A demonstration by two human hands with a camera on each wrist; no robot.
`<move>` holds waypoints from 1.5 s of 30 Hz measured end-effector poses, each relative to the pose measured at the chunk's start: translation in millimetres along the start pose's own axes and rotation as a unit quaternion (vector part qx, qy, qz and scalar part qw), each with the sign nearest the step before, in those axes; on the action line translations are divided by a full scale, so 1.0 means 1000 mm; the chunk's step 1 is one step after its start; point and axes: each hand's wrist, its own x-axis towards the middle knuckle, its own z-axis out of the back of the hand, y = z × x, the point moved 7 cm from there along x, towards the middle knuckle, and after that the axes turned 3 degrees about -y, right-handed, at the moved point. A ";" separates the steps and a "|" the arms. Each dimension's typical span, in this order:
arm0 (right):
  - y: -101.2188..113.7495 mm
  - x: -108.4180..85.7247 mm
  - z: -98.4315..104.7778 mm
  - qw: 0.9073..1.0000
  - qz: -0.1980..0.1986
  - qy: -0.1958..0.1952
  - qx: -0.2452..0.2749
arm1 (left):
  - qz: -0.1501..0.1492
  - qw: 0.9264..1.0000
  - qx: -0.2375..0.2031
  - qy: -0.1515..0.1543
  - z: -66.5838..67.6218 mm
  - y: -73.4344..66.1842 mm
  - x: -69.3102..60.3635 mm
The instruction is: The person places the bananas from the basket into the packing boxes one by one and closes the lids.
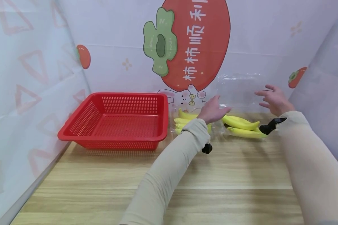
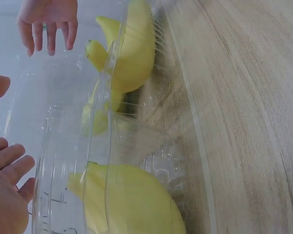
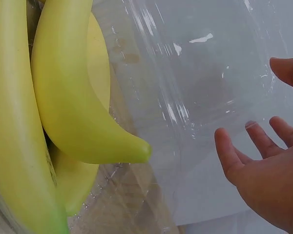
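Note:
Two clear plastic boxes of yellow bananas stand side by side at the back of the table. Behind the bananas of the right box [image 1: 242,122], its transparent lid [image 1: 238,92] stands raised against the wall sheet. My left hand [image 1: 213,110] hovers above the area between the boxes, fingers extended, partly hiding the left box's bananas [image 1: 184,121]. With spread, slightly bent fingers, my right hand [image 1: 275,100] is beside the lid's right edge and holds nothing. In the right wrist view, several bananas [image 3: 63,87] lie left of that hand.
A red perforated plastic basket [image 1: 162,134] stands on the left of the wooden table [image 1: 214,181]. White printed sheets [image 1: 115,75] wall in the back and both sides. Each wrist carries a small black device [image 1: 207,148].

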 end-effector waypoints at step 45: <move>-0.008 -0.091 0.012 0.988 0.024 0.066 0.135 | -0.025 0.999 -0.023 -0.022 -0.010 -0.045 -0.056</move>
